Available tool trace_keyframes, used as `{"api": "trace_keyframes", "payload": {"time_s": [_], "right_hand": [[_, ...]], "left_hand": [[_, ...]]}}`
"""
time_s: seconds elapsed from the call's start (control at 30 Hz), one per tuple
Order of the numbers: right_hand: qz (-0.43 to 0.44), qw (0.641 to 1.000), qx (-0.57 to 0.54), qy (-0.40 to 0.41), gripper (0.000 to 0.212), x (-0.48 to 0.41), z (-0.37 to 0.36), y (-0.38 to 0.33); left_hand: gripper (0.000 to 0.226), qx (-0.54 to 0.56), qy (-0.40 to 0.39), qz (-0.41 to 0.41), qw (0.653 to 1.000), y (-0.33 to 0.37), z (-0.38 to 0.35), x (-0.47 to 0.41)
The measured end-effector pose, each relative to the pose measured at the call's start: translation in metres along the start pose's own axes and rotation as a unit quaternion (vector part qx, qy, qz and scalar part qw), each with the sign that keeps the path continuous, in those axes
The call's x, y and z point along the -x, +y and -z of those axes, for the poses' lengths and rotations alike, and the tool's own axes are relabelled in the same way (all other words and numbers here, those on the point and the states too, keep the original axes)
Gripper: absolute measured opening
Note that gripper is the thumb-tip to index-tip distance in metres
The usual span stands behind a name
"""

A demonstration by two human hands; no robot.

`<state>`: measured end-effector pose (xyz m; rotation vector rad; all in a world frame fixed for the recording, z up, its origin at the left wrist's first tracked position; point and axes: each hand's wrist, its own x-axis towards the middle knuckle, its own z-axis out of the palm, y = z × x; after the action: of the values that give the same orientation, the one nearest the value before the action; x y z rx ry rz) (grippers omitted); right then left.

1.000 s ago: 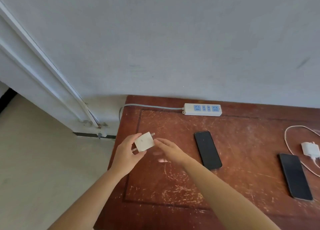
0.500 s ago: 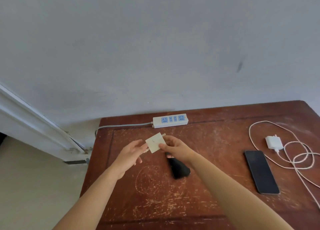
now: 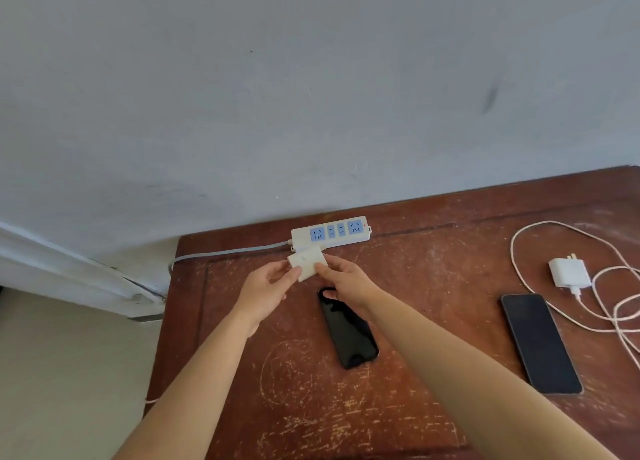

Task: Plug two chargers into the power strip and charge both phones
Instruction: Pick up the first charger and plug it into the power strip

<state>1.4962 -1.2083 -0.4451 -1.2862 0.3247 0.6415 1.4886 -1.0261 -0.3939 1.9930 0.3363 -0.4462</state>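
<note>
Chargers (image 3: 308, 263) (image 3: 569, 272): two; phones (image 3: 348, 331) (image 3: 540, 343): two; strip (image 3: 330, 234): one.

Two hands: left hand (image 3: 263, 291) and right hand (image 3: 348, 281), together pinching one white charger (image 3: 308, 264). Two chargers in all; the second charger (image 3: 569, 272) lies well to the right of the right hand, joined to one white cable (image 3: 519, 251) in loops. Two phones: near phone (image 3: 348, 328) just under the right wrist, far phone (image 3: 540, 343) well to the right of it. One power strip (image 3: 329, 234), just beyond the fingertips, bearing four blue socket panels. One table (image 3: 433, 269).
</note>
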Motion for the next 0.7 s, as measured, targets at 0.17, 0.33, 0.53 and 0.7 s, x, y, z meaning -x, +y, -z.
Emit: {"api": "trace_keyframes", "payload": {"time_s": [0.17, 0.33, 0.53, 0.7], "right_hand": [[0.018, 0.994, 0.101, -0.026, 0.038, -0.033, 0.013, -0.015], [0.164, 0.795, 0.575, 0.107, 0.066, -0.065, 0.045, -0.027], [0.163, 0.702, 0.687, 0.092, 0.081, -0.098, 0.076, -0.026], [0.222, 0.689, 0.679, 0.123, 0.066, -0.098, 0.080, -0.023]], "left_hand": [[0.028, 0.044, 0.039, 0.017, 0.998, 0.001, -0.007, -0.045], [0.031, -0.099, 0.073, -0.015, 0.992, 0.008, -0.010, -0.082], [0.036, -0.238, 0.103, -0.031, 0.965, 0.013, -0.007, -0.098], [0.038, -0.244, 0.105, -0.031, 0.964, 0.023, -0.011, -0.099]]}}
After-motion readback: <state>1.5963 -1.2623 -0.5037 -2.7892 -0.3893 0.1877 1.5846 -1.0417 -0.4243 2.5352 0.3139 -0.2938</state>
